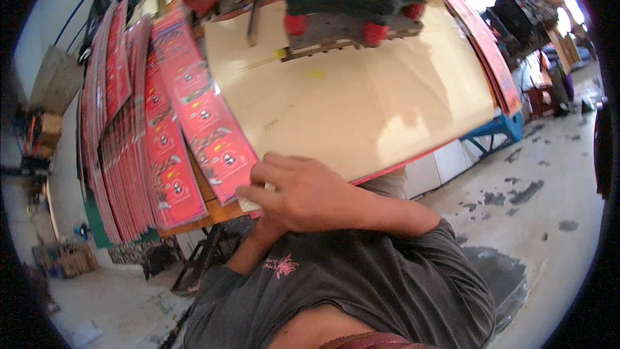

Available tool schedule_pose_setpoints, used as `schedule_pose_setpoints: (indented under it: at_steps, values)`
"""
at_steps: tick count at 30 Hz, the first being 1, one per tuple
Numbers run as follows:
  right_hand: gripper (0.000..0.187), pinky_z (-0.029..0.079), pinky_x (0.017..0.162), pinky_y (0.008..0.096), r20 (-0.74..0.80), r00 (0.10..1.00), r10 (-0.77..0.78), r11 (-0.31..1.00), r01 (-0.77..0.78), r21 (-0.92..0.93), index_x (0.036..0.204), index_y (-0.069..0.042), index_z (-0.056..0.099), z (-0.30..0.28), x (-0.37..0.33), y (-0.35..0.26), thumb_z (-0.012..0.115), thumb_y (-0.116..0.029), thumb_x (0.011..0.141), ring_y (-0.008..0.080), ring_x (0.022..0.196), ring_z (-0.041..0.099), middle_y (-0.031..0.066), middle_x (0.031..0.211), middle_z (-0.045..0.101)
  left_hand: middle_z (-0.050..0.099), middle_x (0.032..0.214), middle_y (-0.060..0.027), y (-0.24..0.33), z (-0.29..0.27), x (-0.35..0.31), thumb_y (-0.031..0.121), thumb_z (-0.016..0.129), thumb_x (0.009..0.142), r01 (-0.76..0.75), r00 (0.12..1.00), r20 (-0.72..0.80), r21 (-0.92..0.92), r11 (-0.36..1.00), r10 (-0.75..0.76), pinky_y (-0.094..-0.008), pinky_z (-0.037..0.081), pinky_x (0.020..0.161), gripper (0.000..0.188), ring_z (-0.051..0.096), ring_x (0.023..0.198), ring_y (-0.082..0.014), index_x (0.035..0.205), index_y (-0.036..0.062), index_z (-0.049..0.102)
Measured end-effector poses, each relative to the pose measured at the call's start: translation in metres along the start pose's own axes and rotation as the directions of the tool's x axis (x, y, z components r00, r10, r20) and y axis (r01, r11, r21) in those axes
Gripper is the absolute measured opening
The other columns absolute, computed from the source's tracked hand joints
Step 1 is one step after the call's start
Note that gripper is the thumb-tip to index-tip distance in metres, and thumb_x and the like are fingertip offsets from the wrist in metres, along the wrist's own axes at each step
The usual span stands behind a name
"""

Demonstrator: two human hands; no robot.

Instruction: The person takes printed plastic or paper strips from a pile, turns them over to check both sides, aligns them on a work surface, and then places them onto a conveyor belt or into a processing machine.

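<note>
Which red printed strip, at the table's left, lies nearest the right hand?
The rightmost strip: its lower end lies beside the right hand; the others lie farther left.

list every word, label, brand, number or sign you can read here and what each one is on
Nothing reads clearly enough to quote.
Red strip beside the cream sheet: repeated print with small lettering, too small and blurred.
Fanned red stack at left: similar print, too small and blurred.
Dark shirt: lettering by a pink emblem, too small and blurred.
</note>
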State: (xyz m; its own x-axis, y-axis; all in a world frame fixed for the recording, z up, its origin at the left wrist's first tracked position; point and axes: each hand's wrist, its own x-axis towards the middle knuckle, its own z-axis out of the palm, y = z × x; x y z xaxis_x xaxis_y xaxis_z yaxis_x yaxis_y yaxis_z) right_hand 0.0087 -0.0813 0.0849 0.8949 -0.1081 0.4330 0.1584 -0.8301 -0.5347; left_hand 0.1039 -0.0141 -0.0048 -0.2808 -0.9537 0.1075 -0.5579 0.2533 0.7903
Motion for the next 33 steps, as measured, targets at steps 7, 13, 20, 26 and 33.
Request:
schedule_pose_setpoints:
  at_steps: [7,13,20,26,33]
  values:
    - [0.07,0.045,0.115,0.0491,0.051,0.995,0.085,0.989,-0.078,-0.122,0.144,-0.005,0.058,0.025,0.004,0.001,0.081,-0.03,0.083,0.0393,0.141,0.051,0.0214,0.153,0.053,0.074,0.093,-0.0145,-0.004,0.008,-0.018,0.032,0.067,0.097,0.024,1.0,-0.003,-0.006,1.0,-0.024,-0.0447,0.056,0.084,0.03,0.073,0.091,-0.0319,0.113,0.0059,0.07]
    - [0.081,0.039,0.121,0.051,0.122,0.975,0.186,0.949,-0.146,-0.278,0.151,-0.005,0.053,0.026,0.019,-0.003,0.085,-0.027,0.079,0.0426,0.148,0.046,0.0258,0.158,0.048,0.073,0.093,-0.015,-0.009,0.015,-0.019,0.036,0.064,0.098,0.025,1.0,0.011,-0.038,0.999,-0.024,-0.0466,0.055,0.087,0.035,0.073,0.094,-0.0332,0.115,0.006,0.069]
    - [0.085,0.036,0.124,0.0519,0.108,0.986,0.13,0.946,-0.091,-0.31,0.155,-0.005,0.049,0.054,0.035,-0.005,0.083,-0.023,0.08,0.0423,0.15,0.045,0.0267,0.158,0.048,0.073,0.094,-0.0157,-0.017,0.022,-0.01,0.041,0.06,0.1,0.013,1.0,0.021,-0.047,0.999,-0.012,-0.0489,0.055,0.091,0.04,0.072,0.098,-0.0348,0.117,0.0062,0.068]
    - [0.063,0.037,0.123,0.0517,0.129,0.987,0.098,0.897,-0.031,-0.44,0.156,-0.006,0.048,0.067,0.046,-0.004,0.059,-0.021,0.097,0.042,0.147,0.048,0.0271,0.157,0.05,0.072,0.109,-0.0153,-0.02,0.02,-0.009,0.039,0.053,0.106,-0.024,0.997,0.065,-0.054,0.998,0.027,-0.0466,0.051,0.098,0.037,0.068,0.107,-0.0351,0.118,0.0067,0.069]
    - [0.06,0.043,0.119,0.0486,0.146,0.988,0.044,0.912,0.02,-0.41,0.153,-0.003,0.05,0.071,0.047,-0.004,0.056,-0.021,0.096,0.039,0.142,0.054,0.0263,0.153,0.054,0.071,0.115,-0.0156,-0.021,0.014,-0.009,0.04,0.051,0.108,0.013,0.988,0.155,-0.072,0.997,-0.002,-0.0458,0.051,0.103,0.039,0.068,0.113,-0.0345,0.124,0.0077,0.067]
